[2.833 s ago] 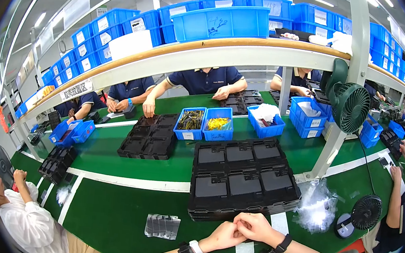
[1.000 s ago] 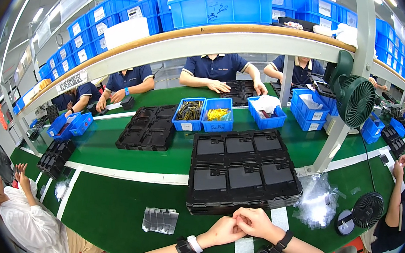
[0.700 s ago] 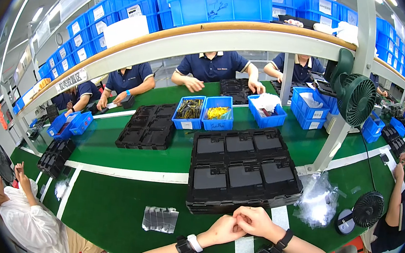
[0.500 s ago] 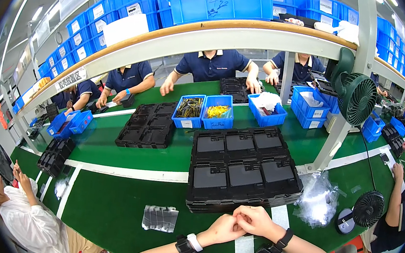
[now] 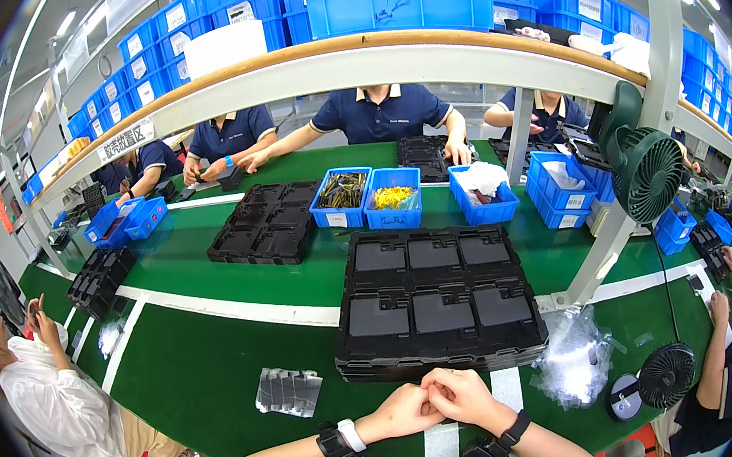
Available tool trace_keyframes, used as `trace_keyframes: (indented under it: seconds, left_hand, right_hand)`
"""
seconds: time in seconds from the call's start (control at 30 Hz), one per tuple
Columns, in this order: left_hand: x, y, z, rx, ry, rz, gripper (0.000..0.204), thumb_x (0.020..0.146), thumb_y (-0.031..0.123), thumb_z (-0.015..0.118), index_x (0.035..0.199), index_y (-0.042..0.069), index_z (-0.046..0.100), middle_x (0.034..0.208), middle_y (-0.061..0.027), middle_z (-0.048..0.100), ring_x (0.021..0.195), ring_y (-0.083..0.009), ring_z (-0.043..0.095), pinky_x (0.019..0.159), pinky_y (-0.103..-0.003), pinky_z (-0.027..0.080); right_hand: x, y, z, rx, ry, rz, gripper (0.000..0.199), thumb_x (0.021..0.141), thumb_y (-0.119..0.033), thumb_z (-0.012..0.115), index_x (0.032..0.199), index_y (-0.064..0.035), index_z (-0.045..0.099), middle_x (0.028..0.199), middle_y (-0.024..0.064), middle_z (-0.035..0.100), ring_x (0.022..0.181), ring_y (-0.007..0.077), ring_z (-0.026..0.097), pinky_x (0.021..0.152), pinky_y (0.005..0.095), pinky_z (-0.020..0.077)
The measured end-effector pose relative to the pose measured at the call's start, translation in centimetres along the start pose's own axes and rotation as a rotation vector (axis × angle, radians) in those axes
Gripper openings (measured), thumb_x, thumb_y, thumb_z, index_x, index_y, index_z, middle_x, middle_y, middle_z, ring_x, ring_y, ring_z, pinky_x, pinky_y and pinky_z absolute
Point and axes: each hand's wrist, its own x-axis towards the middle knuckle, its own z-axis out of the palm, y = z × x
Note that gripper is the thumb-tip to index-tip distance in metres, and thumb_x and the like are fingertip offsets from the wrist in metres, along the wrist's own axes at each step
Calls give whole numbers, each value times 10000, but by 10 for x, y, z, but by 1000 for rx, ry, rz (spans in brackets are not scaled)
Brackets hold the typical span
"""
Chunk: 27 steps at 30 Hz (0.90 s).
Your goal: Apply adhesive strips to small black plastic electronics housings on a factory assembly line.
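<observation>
My left hand (image 5: pixel 404 411) and my right hand (image 5: pixel 462 397) meet fingertip to fingertip at the front edge of a black tray stack (image 5: pixel 423 365). Both are closed in a pinch. Whatever lies between the fingers is hidden or too small to make out. Flat dark grey panels (image 5: pixel 439 318) fill the top tray's several compartments. To the left of my hands, a clear sheet with dark strips (image 5: pixel 288 392) lies on the green table. A heap of crumpled clear film (image 5: pixel 576 359) sits right of the tray.
Beyond the tray stand a blue bin of dark slender parts (image 5: pixel 342 194), a blue bin of yellow pieces (image 5: pixel 393 199) and another black tray (image 5: pixel 265 223). A shelf (image 5: pixel 382 58) crosses overhead. Fans (image 5: pixel 667 376) stand at right. Co-workers sit around the table.
My hands stay almost still, fingertips together. Across the table, a co-worker's arm has stretched out to the left, and another co-worker at the right has raised a hand.
</observation>
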Motion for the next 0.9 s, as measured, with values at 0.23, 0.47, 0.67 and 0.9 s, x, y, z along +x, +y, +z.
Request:
trace_keyframes:
  seconds: [0.23, 0.47, 0.67, 0.9]
  left_hand:
    - [0, -2, 0, 12, -7, 3, 172, 772, 163, 687, 756, 9, 615, 551, -63, 562, 489, -170, 565, 503, -321, 440]
    - [0, -3, 0, 7, -9, 2, 171, 773, 169, 691, 765, 13, 623, 559, -65, 569, 496, -174, 571, 509, -321, 444]
    - [0, -3, 1, 5, -8, -14, 181, 773, 168, 693, 745, 8, 614, 555, -66, 569, 495, -176, 576, 502, -324, 440]
    - [0, -1, 0, 1, -4, 4, 186, 777, 158, 691, 724, 4, 602, 545, -68, 564, 482, -175, 570, 494, -325, 436]
  right_hand:
    - [0, 0, 0, 12, 7, -3, 122, 811, -135, 631, 917, -73, 632, 689, 83, 627, 567, 198, 631, 529, 300, 501]
    - [0, 1, 1, 5, -10, 19, 120, 807, -128, 631, 914, -73, 634, 677, 82, 622, 564, 202, 632, 526, 305, 503]
    - [0, 1, 1, -5, -4, 16, 122, 806, -129, 632, 913, -70, 635, 679, 85, 625, 569, 205, 635, 529, 305, 506]
    - [0, 0, 1, 10, 9, -10, 121, 811, -133, 631, 913, -66, 634, 696, 93, 635, 577, 208, 642, 533, 305, 508]
